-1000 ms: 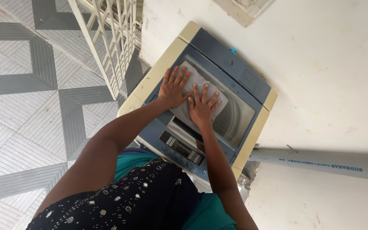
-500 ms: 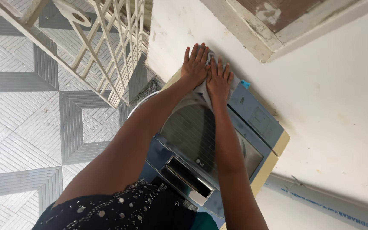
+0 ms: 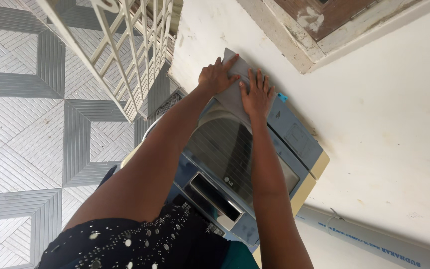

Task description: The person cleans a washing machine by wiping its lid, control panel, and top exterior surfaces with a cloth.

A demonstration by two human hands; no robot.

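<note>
A top-loading washing machine [image 3: 304,149] with a blue-grey lid and cream edges stands against a white wall. A grey cloth [image 3: 237,87] lies over its far left corner. My left hand [image 3: 216,77] grips the cloth's upper edge, thumb over the fabric. My right hand [image 3: 258,94] presses flat on the cloth with fingers spread. The lid's dark window [image 3: 225,149] and chrome handle [image 3: 212,197] lie between my forearms.
A cream metal grille gate [image 3: 130,45] stands to the left over grey patterned floor tiles [image 3: 26,124]. A wooden door frame [image 3: 319,25] is set in the white wall [image 3: 394,124]. A grey pipe [image 3: 374,244] runs along the wall at lower right.
Both hands slid the cloth from the lid's middle to the far corner. The left hand then went from flat to gripping the cloth's edge.
</note>
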